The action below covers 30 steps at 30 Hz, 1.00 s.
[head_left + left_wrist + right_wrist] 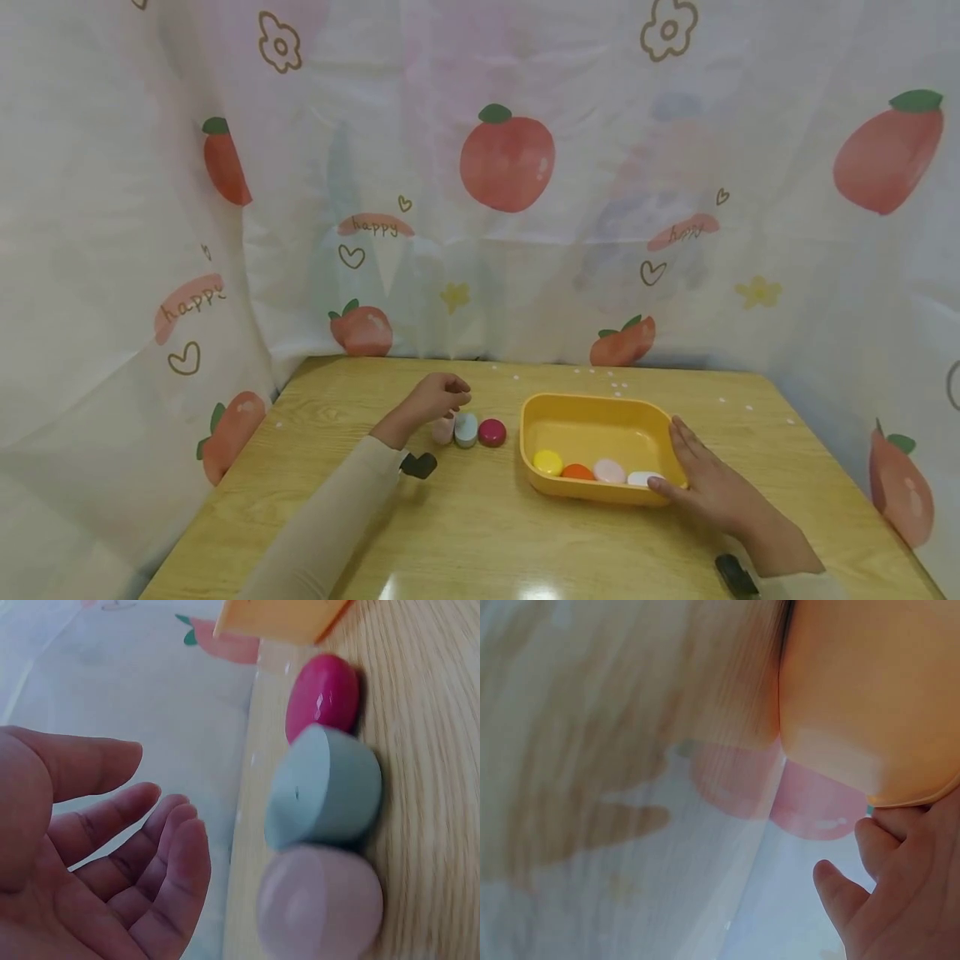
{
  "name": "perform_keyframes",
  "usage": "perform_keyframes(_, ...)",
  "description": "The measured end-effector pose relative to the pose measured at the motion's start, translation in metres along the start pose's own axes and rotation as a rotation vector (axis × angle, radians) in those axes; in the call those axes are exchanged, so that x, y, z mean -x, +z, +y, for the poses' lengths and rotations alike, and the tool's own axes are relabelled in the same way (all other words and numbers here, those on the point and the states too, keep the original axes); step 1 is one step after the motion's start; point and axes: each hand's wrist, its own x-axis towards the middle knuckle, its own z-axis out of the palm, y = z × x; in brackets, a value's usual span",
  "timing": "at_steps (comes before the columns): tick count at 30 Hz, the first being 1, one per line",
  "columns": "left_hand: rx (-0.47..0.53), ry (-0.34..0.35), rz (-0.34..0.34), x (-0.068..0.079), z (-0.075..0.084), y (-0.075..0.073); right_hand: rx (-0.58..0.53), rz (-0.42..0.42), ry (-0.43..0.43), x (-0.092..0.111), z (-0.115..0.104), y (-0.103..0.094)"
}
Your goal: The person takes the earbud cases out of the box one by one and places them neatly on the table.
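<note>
My left hand [433,398] hovers over a short row of rounded pieces, its fingers loosely bent and holding nothing. Below it sit a pale pink piece [321,904], a light blue piece [326,787] with a ridge across it, and a glossy magenta piece [492,432]. To their right stands a yellow plastic basin [592,402]. Against the basin's right end rests my right hand [716,483], fingers extended along the side and thumb at the front rim. Along the basin's near wall lie a yellow piece [548,462], an orange piece [577,472], a pink piece [609,471] and a white piece [643,478].
The wooden table [450,533] has small white specks toward its back edge. A white curtain [420,167] printed with fruit, hearts and flowers encloses the table behind and on both sides. Black wrist mounts [418,466] show on both arms.
</note>
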Motion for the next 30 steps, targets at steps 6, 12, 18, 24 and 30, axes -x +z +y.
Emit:
perform_keyframes(6,0.057,0.022,-0.074,-0.007,0.012,0.012,-0.004,-0.006,0.001,-0.002,0.001,-0.001)
perform_keyframes(12,0.058,0.054,-0.118,-0.012,0.028,0.028,-0.009,-0.012,0.013,-0.003,-0.001,-0.001)
perform_keyframes(18,-0.009,0.107,-0.165,-0.018,0.047,0.043,-0.008,-0.007,0.018,-0.002,-0.002,-0.002)
perform_keyframes(24,-0.020,0.141,-0.213,-0.018,0.067,0.060,0.017,0.001,0.014,-0.002,0.000,-0.003)
perform_keyframes(30,-0.079,0.159,-0.291,-0.013,0.085,0.077,0.006,-0.004,0.012,0.001,-0.003,-0.004)
